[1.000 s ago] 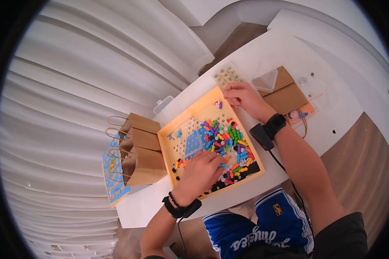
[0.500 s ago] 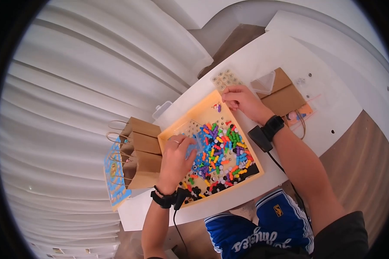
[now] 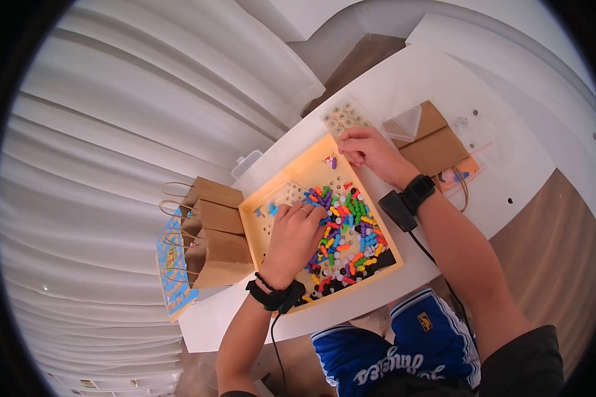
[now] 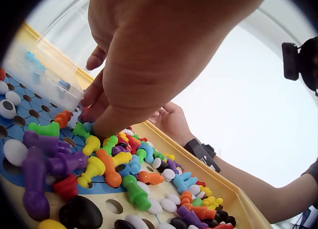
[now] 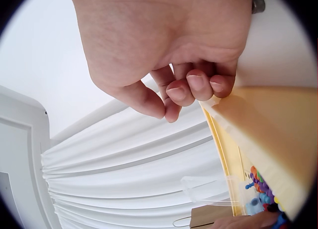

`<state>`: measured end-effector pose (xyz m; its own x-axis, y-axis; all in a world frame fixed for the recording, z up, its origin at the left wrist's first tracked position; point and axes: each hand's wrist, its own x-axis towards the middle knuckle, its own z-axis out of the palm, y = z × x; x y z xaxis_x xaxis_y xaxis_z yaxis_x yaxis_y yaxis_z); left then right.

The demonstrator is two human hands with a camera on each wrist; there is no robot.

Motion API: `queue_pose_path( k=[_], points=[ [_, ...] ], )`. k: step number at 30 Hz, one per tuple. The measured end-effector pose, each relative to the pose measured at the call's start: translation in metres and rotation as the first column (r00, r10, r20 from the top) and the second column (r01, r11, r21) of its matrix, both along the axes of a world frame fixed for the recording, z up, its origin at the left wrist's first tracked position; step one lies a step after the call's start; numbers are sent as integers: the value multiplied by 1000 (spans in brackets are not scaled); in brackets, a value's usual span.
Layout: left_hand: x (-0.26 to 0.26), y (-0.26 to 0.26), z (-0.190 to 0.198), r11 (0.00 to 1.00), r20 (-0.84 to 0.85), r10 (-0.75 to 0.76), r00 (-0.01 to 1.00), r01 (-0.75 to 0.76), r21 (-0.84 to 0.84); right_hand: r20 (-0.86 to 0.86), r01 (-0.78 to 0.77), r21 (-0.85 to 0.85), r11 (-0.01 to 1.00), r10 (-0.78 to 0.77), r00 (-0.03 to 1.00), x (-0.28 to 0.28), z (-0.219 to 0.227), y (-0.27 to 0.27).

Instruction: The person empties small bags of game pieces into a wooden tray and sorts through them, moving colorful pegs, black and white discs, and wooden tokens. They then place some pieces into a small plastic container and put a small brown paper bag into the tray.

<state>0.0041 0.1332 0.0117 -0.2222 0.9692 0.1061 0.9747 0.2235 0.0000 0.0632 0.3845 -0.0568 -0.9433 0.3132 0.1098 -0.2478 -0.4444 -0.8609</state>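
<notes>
In the head view my left hand reaches down over a shallow wooden tray heaped with coloured game pegs. The left wrist view has its fingers bent low among the pegs, beside a clear plastic box holding light blue pegs. Its fingertips are partly hidden, so I cannot tell whether they pinch a peg. At the tray's far right corner, my right hand hangs with loosely curled fingers and nothing in them. Blue board patterned with holes shows beneath the pegs.
Brown paper bags stand left of the tray, against a blue printed box. Round discs lie in rows beyond the far corner. To the right are a flattened paper bag and a clear triangular container.
My left hand moved from the pegs left to over the clear box, then back right and down to the pegs. The right hand stays at the corner.
</notes>
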Motion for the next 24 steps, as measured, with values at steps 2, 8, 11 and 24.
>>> queue_pose_path(
  k=[2, 8, 11, 24],
  points=[
    [-1, 1, -1, 1000, -13, -15, 1000, 15, 13, -6, 2, -4, 1000, -2, 1000, -2, -2, 0],
    [0, 3, 0, 999, 2, 27, 1000, -27, 32, 18, 6, 5, 1000, -6, 1000, -2, -3, 1],
    [-2, 6, 7, 998, 12, 40, 999, -40, 55, 12, 3, 7, 1000, -3, 1000, -2, -2, 0],
    [2, 14, 1, 1000, -41, -18, 999, 19, 13, 6, 14, -2, 1000, -14, 1000, -2, -2, 0]
  ],
)
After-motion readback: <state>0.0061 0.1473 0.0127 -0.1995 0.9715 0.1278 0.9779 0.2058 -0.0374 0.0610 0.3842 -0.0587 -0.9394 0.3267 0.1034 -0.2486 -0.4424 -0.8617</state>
